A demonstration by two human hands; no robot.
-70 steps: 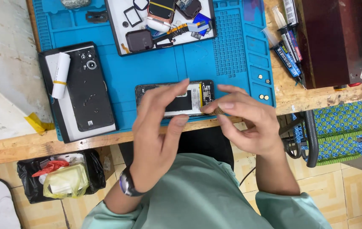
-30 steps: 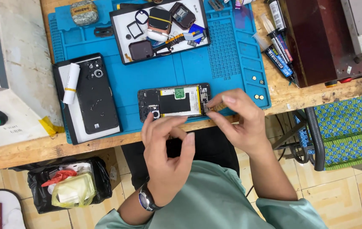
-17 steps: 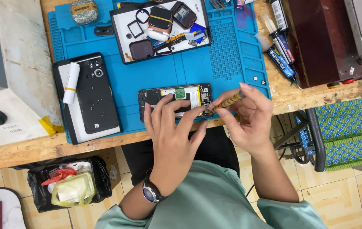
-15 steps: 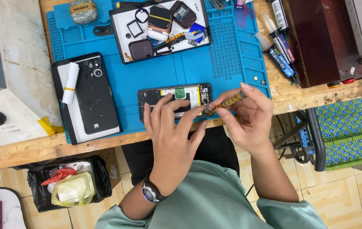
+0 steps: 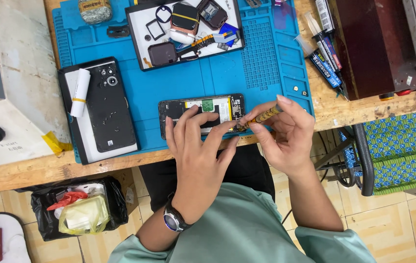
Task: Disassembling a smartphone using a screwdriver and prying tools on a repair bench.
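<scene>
2 hands (image 5: 198,151) (image 5: 286,136) stay on the opened phone (image 5: 200,112); right fingers still pinch a screwdriver (image 5: 261,117), left fingers spread.

Counted on the bench: 1 opened phone (image 5: 200,113), 1 back cover (image 5: 103,108), 1 white roll (image 5: 80,92), 1 blue work mat (image 5: 266,68), 1 parts tray (image 5: 137,29), 1 screwdriver (image 5: 261,117), 2 hands: left hand (image 5: 196,160), right hand (image 5: 286,134). 1 wristwatch (image 5: 174,220). 1 bin bag (image 5: 79,207) below.
</scene>
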